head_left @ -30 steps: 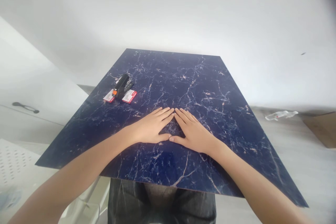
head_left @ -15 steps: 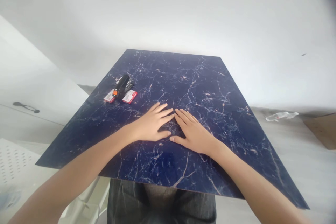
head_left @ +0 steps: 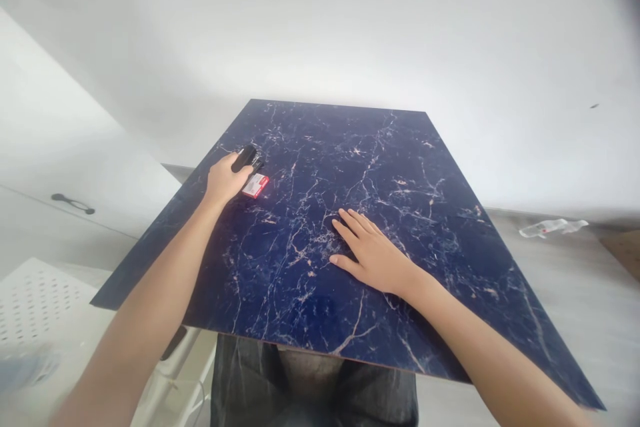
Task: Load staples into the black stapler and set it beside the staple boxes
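My left hand (head_left: 225,179) is closed round a black stapler (head_left: 245,157) at the left side of the dark blue marbled table (head_left: 320,307). Only the stapler's far end shows past my fingers. Just right of that hand lies a small red and white box (head_left: 257,185). A second such box, seen earlier on the stapler's left, is hidden behind the hand. My right hand (head_left: 373,250) rests flat on the middle of the table, fingers stretched out and holding nothing.
A white wall (head_left: 350,27) stands behind the table. On the floor to the right lie a clear plastic bottle (head_left: 550,228) and a brown cardboard piece (head_left: 625,250). A white perforated seat (head_left: 40,307) is at the lower left, near a cabinet handle (head_left: 73,203).
My left hand has left its place beside the right hand, reached forward and left, and closed on the stapler. The right hand stays flat. The view has shifted slightly.
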{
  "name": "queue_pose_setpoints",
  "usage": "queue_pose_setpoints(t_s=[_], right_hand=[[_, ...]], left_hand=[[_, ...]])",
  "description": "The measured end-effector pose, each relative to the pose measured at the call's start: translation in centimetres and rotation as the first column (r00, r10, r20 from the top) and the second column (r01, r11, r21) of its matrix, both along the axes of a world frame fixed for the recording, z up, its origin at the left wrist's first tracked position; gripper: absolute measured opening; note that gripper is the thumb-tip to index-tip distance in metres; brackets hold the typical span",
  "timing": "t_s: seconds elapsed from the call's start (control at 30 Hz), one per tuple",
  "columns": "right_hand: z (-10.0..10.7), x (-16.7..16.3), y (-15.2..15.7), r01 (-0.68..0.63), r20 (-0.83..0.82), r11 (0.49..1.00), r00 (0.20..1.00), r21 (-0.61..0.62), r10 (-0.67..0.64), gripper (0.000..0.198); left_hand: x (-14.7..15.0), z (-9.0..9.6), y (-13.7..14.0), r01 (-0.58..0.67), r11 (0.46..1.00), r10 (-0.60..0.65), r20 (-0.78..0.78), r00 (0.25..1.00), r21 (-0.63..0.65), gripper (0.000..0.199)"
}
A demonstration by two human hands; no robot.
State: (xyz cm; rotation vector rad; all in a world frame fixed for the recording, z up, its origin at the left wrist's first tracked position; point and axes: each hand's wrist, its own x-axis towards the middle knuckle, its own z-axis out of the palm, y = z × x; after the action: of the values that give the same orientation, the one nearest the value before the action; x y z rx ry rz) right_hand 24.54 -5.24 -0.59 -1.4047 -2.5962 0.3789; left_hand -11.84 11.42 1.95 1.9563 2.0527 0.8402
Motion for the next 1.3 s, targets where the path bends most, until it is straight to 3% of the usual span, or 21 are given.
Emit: queue_pose_setpoints(t_s=[0.2,0.4,0.5,0.63,0.77,0.83,0.93,1.0,1.07,1.17,1.3], right_hand=[[0.1,0.0,-0.1,0.003,0.013,1.0,1.0,0.001,-0.003,0.082],[0.3,-0.1,0.0,0.005,0.012,1.0,1.0,0.013,-0.005,0.081],[0.4,-0.2,0.0,0.003,0.003,1.0,1.0,0.027,-0.003,0.079],[0.5,-0.2,0.0,0.003,0.003,1.0,1.0,0.025,-0.003,0.08],[0.8,0.0,0.1,-0.008,-0.021,0.999,1.0,0.052,0.009,0.075],[1.0,0.1,0.3,0.005,-0.048,0.996,0.999,0.091,-0.001,0.063],[1.2,0.0,0.5,0.07,-0.14,0.987,0.989,0.146,-0.049,0.032],[1.3,-0.2,0.6,0.124,-0.213,0.979,0.973,0.161,-0.088,0.016],[1.3,-0.4,0.5,0.144,-0.262,0.976,0.96,0.165,-0.097,0.015],[1.0,-0.9,0.3,0.035,-0.246,0.988,0.969,0.149,0.002,0.026],[1.0,-1.5,-0.1,-0.064,-0.155,0.991,0.984,0.119,0.083,0.035]], left_hand=[[0.2,-0.4,0.3,0.03,0.999,-0.033,0.131,0.991,0.02,0.035],[3.9,-0.5,-1.4,0.279,0.959,-0.283,0.109,0.953,0.05,0.038],[6.8,-0.2,-3.7,0.435,0.9,-0.435,0.098,0.895,0.024,0.036],[10.3,0.0,-7.4,0.635,0.772,-0.633,0.109,0.766,0.017,0.034],[11.5,0.0,-9.3,0.695,0.718,-0.693,0.123,0.71,0.029,0.036],[11.0,0.3,-9.1,0.718,0.695,-0.71,0.13,0.692,-0.022,0.044],[9.8,0.7,-8.1,0.803,0.577,-0.798,0.107,0.593,-0.148,0.062],[9.3,0.9,-7.6,0.838,0.516,-0.839,0.094,0.536,-0.176,0.064],[9.1,0.9,-7.4,0.853,0.502,-0.851,0.094,0.516,-0.142,0.059],[9.4,0.6,-7.5,0.864,0.494,-0.859,0.102,0.502,-0.097,0.056],[9.5,0.4,-7.5,0.842,0.525,-0.839,0.089,0.537,-0.127,0.057]])
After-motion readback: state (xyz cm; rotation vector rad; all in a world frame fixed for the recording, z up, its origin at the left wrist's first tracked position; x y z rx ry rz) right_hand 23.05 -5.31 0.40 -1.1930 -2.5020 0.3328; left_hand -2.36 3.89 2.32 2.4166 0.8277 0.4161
